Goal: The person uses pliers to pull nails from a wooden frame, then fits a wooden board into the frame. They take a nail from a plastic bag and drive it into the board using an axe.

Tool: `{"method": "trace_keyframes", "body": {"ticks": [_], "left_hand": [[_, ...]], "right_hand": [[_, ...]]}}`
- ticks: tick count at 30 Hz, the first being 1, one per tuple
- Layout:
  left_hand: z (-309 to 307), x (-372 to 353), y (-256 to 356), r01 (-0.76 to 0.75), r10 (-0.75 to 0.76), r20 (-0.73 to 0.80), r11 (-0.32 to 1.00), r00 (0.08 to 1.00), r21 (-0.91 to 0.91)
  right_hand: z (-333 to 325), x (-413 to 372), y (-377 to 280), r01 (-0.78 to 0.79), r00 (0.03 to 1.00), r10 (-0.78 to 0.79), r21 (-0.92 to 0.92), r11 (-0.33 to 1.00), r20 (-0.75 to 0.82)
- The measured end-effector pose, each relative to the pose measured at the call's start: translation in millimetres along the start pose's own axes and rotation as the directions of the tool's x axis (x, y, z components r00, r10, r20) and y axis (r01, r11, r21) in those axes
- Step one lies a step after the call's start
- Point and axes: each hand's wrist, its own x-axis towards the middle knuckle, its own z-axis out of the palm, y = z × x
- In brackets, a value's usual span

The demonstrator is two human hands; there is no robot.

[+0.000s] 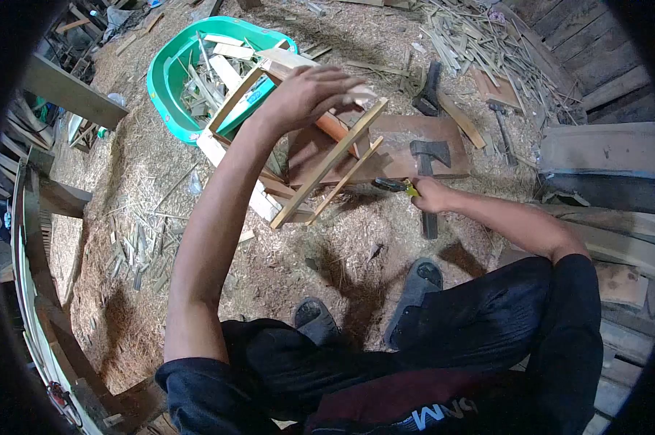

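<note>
My left hand (309, 94) is over the top of a wooden frame (331, 163), its fingers stretched out to the right. In my right hand (430, 194) is a tool with yellow-green handles and a dark head (390, 185), pointing left. The frame stands tilted at the centre, with a green object (249, 104) and an orange bar (335, 130) inside it. Just above my right hand an axe (430, 151) lies across a brown board (407, 130), its handle passing beneath that hand.
A green tub (169, 93) of wood scraps stands behind the frame. A hammer-like tool (503, 130) and a dark tool (429, 90) lie at the upper right. Wooden beams (73, 90) stick out at the left. Stacked planks (603, 156) line the right side.
</note>
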Motion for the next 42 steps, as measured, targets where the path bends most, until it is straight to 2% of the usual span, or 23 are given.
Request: {"method": "trace_keyframes", "body": {"ticks": [2, 6, 9, 10, 13, 17, 18, 21, 22, 23, 25, 26, 27, 28, 29, 31, 32, 34, 35, 37, 38, 40, 42], "left_hand": [[1, -7, 4, -0.032, 0.030, 0.058, 0.999, 0.998, 0.032], [14, -18, 2, -0.076, 0.078, -0.040, 0.996, 0.996, 0.047], [14, -21, 8, -0.006, 0.006, -0.002, 0.998, 1.000, 0.055], [13, -20, 7, 0.005, -0.007, 0.047, 0.998, 0.999, 0.055], [13, -14, 9, 0.081, -0.081, -0.009, 0.994, 0.997, 0.074], [0, -8, 5, 0.112, -0.121, 0.135, 0.991, 0.983, 0.068], [0, -6, 4, 0.090, -0.098, 0.113, 0.993, 0.989, 0.080], [-8, -5, 0, 0.011, -0.010, -0.016, 0.996, 1.000, 0.083], [-11, -3, 3, 0.021, -0.008, -0.116, 0.994, 0.993, 0.111], [-17, -4, 3, 0.077, -0.068, -0.197, 0.996, 0.978, 0.034], [-37, -6, 5, 0.137, -0.253, -0.305, 0.925, 0.918, -0.354], [-44, -9, -5, 0.067, -0.210, -0.452, 0.948, 0.867, -0.312], [-58, -12, -9, 0.068, -0.205, -0.527, 0.961, 0.825, -0.267], [-63, -21, -7, 0.100, -0.462, -0.499, 0.799, 0.733, -0.592], [-68, -31, -3, 0.078, -0.682, -0.376, 0.536, 0.627, -0.841], [-78, -45, -3, -0.079, -0.792, -0.282, 0.286, 0.541, -0.955], [-81, -55, 0, -0.071, -0.825, -0.168, 0.155, 0.540, -0.985], [-75, -76, -3, -0.047, -0.900, -0.003, -0.019, 0.435, -0.999], [-73, -85, 2, -0.065, -0.924, 0.090, -0.123, 0.372, -0.990], [-62, -106, -5, -0.104, -0.922, 0.122, -0.171, 0.368, -0.980], [-58, -114, -8, -0.136, -0.925, 0.146, -0.205, 0.351, -0.969], [-60, -120, -1, -0.178, -0.934, 0.191, -0.252, 0.302, -0.951], [-60, -124, 3, -0.185, -0.926, 0.221, -0.285, 0.305, -0.940]], "right_hand": [[-1, -2, -2, -0.019, 1.000, 0.019, -0.004, 1.000, -0.011], [-3, -5, -8, -0.009, 1.000, 0.008, -0.011, 1.000, -0.028], [-1, -2, -4, -0.002, 1.000, 0.002, -0.019, 1.000, -0.005], [3, 2, -2, -0.004, 1.000, 0.005, 0.037, 0.999, -0.010], [0, 0, -2, 0.035, 0.998, -0.036, 0.033, 0.999, 0.044], [2, 2, -10, 0.035, 0.990, -0.024, -0.077, 0.996, 0.137], [6, 3, -9, -0.025, 0.992, 0.031, -0.050, 0.998, 0.121], [14, 7, -5, -0.040, 0.988, 0.053, -0.090, 0.995, 0.147], [14, 10, -2, 0.035, 0.987, -0.013, -0.135, 0.990, 0.159], [16, 11, 0, 0.040, 0.987, -0.019, -0.128, 0.991, 0.161], [10, 8, -5, 0.048, 0.987, -0.029, -0.114, 0.992, 0.160], [8, 7, -8, 0.048, 0.988, -0.030, -0.116, 0.992, 0.150], [6, 6, -10, 0.049, 0.990, -0.032, -0.119, 0.992, 0.139], [7, 6, -11, 0.050, 0.991, -0.035, -0.121, 0.991, 0.128], [8, 7, -13, 0.048, 0.993, -0.039, -0.078, 0.996, 0.108], [14, 9, -9, 0.050, 0.996, -0.050, 0.013, 0.999, 0.072], [18, 13, -8, 0.064, 0.995, -0.060, -0.049, 0.997, 0.086], [28, 21, 1, 0.096, 0.991, -0.077, -0.174, 0.980, 0.114], [33, 23, 6, 0.177, 0.984, -0.166, -0.192, 0.965, 0.072], [38, 22, 4, 0.326, 0.941, -0.338, -0.239, 0.915, -0.007], [34, 28, -1, 0.237, 0.948, -0.162, -0.267, 0.934, 0.273], [48, 28, 3, 0.164, 0.969, -0.128, -0.161, 0.973, 0.210], [53, 26, 3, 0.136, 0.983, -0.121, -0.105, 0.985, 0.136]]}}
